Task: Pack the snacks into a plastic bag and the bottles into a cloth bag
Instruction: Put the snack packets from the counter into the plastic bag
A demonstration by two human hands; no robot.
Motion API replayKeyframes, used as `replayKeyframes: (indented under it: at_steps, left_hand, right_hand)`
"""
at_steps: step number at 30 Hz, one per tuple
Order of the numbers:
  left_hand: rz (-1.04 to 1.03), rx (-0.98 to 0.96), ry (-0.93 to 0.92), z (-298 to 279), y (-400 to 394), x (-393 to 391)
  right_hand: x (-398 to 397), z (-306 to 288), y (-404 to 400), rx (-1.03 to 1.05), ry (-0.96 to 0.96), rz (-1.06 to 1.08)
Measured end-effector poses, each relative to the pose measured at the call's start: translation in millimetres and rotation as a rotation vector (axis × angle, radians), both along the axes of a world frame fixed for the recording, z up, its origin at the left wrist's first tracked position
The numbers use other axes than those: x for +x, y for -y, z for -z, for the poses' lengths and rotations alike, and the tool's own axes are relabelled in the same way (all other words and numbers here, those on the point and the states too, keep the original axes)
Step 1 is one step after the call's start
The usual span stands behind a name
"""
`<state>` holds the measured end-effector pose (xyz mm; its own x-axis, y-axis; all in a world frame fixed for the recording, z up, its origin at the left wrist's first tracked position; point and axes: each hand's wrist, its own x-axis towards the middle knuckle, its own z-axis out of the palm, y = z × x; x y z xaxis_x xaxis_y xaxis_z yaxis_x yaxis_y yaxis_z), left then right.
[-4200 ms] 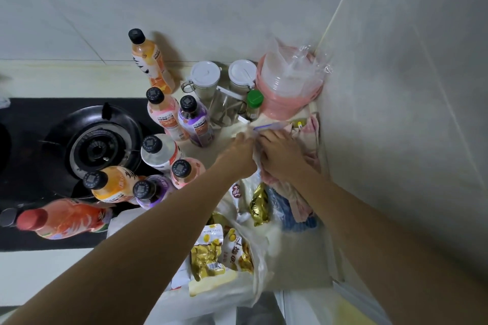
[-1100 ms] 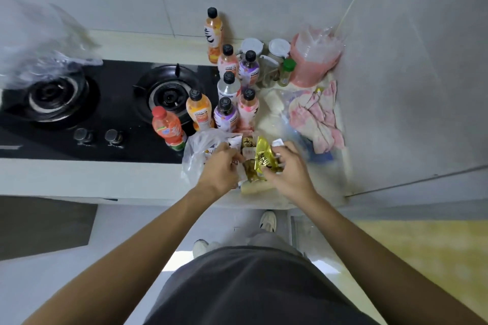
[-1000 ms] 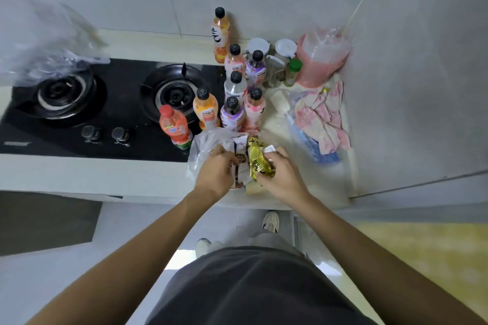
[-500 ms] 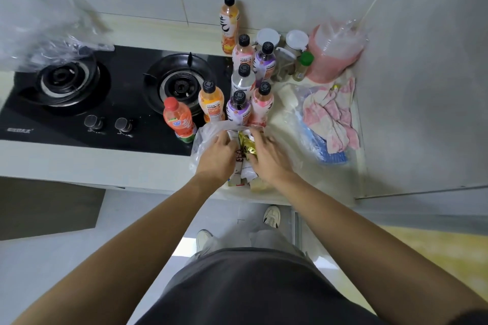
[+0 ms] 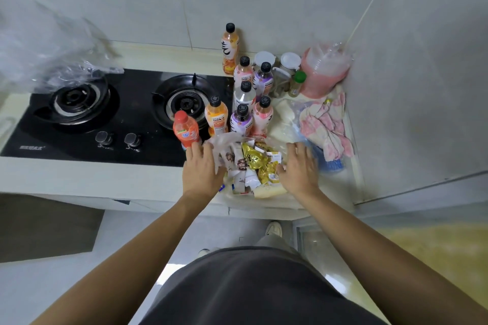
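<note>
1. Both hands have let go of the snacks (image 5: pixel 253 163) and spread apart; snack packing looks finished.
2. Left hand (image 5: pixel 202 170): fingers straight, touching the plastic bag (image 5: pixel 224 140).
3. Bottles (image 5: pixel 244 99), eight, stand behind the bag, unpacked.
4. Right hand (image 5: pixel 298 169): fingers spread, empty, right of the bag.

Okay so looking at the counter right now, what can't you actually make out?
- Head view: the label text on the snack packets is too small to read.
- The plastic bag is clear and crumpled; its mouth and handles are hard to trace, partly behind the left hand.
- The right hand covers the bag's right edge.
- The cloth bag lies bunched under clear plastic; its opening is hidden.
- The blurred plastic sheet at upper left covers part of the left burner.
</note>
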<state>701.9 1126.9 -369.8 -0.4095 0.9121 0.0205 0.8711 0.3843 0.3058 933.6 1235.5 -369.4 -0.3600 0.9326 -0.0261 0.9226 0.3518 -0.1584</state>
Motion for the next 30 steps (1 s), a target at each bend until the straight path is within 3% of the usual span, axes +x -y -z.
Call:
replayKeyframes:
  at_steps: [3,6,11,14,22,26,30]
  left_hand:
    - [0.002,-0.19,0.124,5.9,1.8,1.9]
    - [0.025,-0.223,0.161,9.1,0.9,0.4]
    - [0.05,-0.085,0.287,0.0,-3.7,-12.4]
    - [-0.01,0.012,0.523,-16.8,-9.5,-17.2]
    - [-0.141,0.28,1.043,-111.6,-25.0,-11.1]
    - [-0.071,0.46,1.08,-175.0,-34.3,-3.4]
    - [-0.082,0.563,1.144,-218.1,-35.1,16.3]
  right_hand:
    - [12.6,-5.2,-1.0,-0.189,0.059,0.264]
    - [24.6,-0.8,-2.3,-0.359,-0.025,0.391]
    - [27.9,5.4,3.8,-0.523,-0.605,0.61]
    - [21.0,-11.8,5.3,-0.574,-0.848,0.688]
    - [-1.2,-90.8,-1.0,-0.506,-1.285,0.551]
    - [-2.8,-152.9,-1.9,-0.462,-1.48,0.406]
    - [0.2,-190.7,-2.0,-0.43,-1.495,0.345]
